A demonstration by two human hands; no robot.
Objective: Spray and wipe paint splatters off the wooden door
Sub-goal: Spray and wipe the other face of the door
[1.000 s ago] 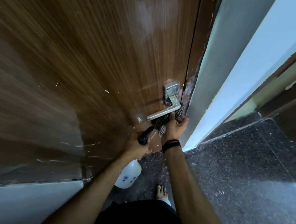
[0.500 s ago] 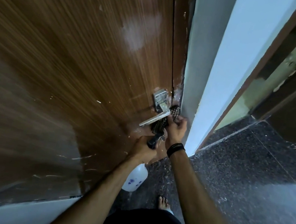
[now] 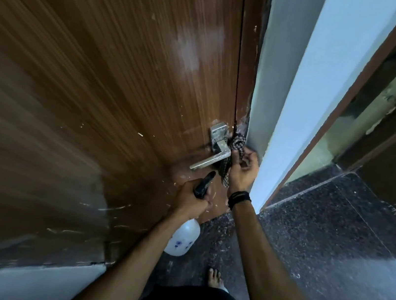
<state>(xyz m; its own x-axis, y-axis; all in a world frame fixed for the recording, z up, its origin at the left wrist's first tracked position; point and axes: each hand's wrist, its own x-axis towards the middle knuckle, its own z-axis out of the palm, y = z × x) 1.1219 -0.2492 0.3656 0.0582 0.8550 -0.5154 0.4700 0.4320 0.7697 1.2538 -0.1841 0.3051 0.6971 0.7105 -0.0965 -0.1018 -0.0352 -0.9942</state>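
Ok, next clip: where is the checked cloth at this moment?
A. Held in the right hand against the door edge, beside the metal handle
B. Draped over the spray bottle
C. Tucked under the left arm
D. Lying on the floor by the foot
A: the right hand grips the checked cloth up at the door edge, just right of the metal handle, while the left hand holds the spray bottle.

Your brown wood-grain door (image 3: pixel 116 72) stands shut, flecked with white paint splatters (image 3: pixel 115 208) low on its face and below its silver lever handle (image 3: pixel 212 158). Your checked black-and-white cloth (image 3: pixel 234 153) is bunched against the door's edge just beside that handle. Your white plastic spray bottle (image 3: pixel 181 240) with its black trigger head (image 3: pixel 203 184) hangs tilted, nozzle aimed at the door below the handle.
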